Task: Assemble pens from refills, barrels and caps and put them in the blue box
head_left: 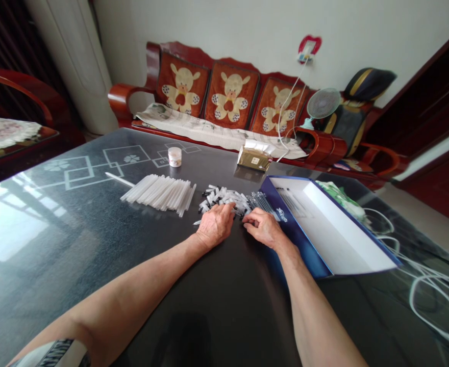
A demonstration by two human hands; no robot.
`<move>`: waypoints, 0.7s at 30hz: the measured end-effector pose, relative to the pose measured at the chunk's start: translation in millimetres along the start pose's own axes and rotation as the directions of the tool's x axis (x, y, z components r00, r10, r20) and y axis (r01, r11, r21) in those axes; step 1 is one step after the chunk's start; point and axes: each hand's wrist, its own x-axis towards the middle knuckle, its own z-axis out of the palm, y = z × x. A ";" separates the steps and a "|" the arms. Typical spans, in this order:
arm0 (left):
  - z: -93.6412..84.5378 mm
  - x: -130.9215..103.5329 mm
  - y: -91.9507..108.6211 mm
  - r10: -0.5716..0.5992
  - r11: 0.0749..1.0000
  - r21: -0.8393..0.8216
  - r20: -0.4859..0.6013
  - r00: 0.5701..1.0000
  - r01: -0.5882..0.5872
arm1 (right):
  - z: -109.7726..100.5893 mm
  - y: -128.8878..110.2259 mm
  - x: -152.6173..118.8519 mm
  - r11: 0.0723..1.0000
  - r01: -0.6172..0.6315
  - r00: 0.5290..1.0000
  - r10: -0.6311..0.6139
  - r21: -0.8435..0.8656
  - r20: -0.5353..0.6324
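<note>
My left hand (216, 223) is closed at the near edge of a pile of small white and black caps (224, 196); a thin pointed piece shows beside its wrist side, and what its fingers hold is hidden. My right hand (262, 226) has its fingertips pinched together just right of the pile, by a small dark piece too small to make out. Behind it lie thin dark refills (260, 200), against the wall of a blue box (299, 227). Left of the pile, many white tubes (161, 192) lie side by side in a row.
A single white tube (119, 179) lies beyond the row. A small round container (174, 157) and a tissue pack (254, 157) stand farther back. Right of the box are a green-and-white bag (341, 200) and white cables (419, 278). Beyond the table (224, 306) is a wooden sofa.
</note>
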 end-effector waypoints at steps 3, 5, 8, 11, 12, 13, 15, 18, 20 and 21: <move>1.0 0.2 -0.5 -0.002 1.000 -0.017 0.001 1.000 0.002 | 0.8 -3.4 2.2 0.993 -0.016 0.996 0.026 0.121 -0.082; 0.0 0.2 0.1 -0.005 1.000 0.005 0.015 1.000 0.005 | 4.2 -6.2 3.9 0.951 -0.066 0.988 0.105 0.302 -0.115; -2.8 0.3 1.6 -0.018 0.999 0.050 0.046 0.999 0.016 | 14.3 -9.9 6.4 0.807 -0.152 0.972 0.228 0.571 -0.064; -4.9 0.7 2.7 -0.027 0.997 0.075 0.064 0.998 0.022 | 23.9 -12.8 7.6 0.740 -0.147 0.961 0.264 0.657 -0.081; -5.3 0.8 2.9 -0.027 0.997 0.079 0.067 0.997 0.022 | 25.6 -13.7 7.7 0.740 -0.140 0.960 0.266 0.658 -0.094; -5.4 0.9 3.0 -0.025 0.996 0.081 0.070 0.997 0.020 | 26.6 -14.5 7.6 0.743 -0.137 0.959 0.265 0.655 -0.100; -5.4 1.0 3.1 -0.020 0.996 0.087 0.073 0.997 0.013 | 26.8 -15.9 7.3 0.750 -0.146 0.958 0.270 0.645 -0.097; -4.8 0.8 3.3 -0.014 0.995 0.095 0.078 0.997 0.006 | 26.1 -16.9 6.8 0.750 -0.168 0.957 0.279 0.640 -0.075; -4.5 0.6 3.3 -0.014 0.995 0.100 0.082 0.997 0.006 | 26.5 -16.6 6.9 0.745 -0.174 0.959 0.277 0.644 -0.062; -4.5 0.7 3.1 -0.013 0.995 0.103 0.083 0.996 0.004 | 26.8 -16.3 6.9 0.745 -0.173 0.960 0.273 0.645 -0.058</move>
